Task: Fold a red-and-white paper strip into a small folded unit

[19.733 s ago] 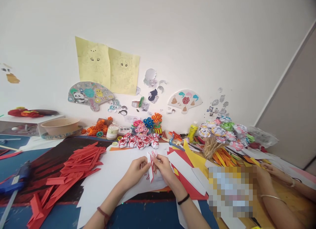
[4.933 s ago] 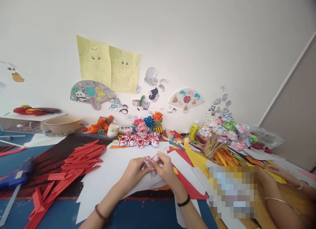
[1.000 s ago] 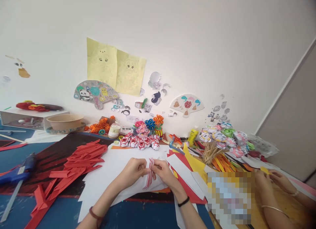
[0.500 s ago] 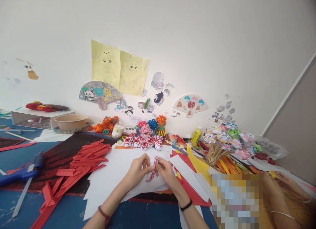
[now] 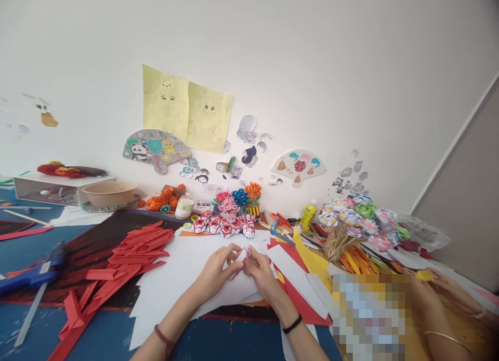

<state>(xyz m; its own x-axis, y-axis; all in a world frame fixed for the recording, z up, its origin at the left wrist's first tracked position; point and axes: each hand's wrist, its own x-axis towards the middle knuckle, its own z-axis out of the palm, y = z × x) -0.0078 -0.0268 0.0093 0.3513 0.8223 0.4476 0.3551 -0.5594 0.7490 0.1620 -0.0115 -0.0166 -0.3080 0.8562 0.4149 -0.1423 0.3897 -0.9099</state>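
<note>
Between my two hands is a red-and-white folded paper piece (image 5: 245, 255), held above white sheets of paper (image 5: 187, 267). My left hand (image 5: 220, 265) pinches its left side with thumb and fingers. On the other side, my right hand (image 5: 259, 267) grips its upper right edge. Parts of the paper are hidden behind my fingers. Just beyond my hands stand several red-and-white paper flowers (image 5: 226, 226) in rows. A pile of folded red paper strips (image 5: 136, 252) lies to the left of the white sheets.
At far left lies a blue glue gun (image 5: 47, 270). A beige bowl (image 5: 109, 193) and a glue bottle (image 5: 184, 207) stand toward the wall. On the right are paper flowers on sticks (image 5: 343, 221) and a yellow bottle (image 5: 308, 215). Another person's hands (image 5: 440, 288) hold something yellow.
The folded paper between my fingers has turned and spread, showing a wider white face than the narrow striped edge before. Both hands stay close together. The view has shifted slightly.
</note>
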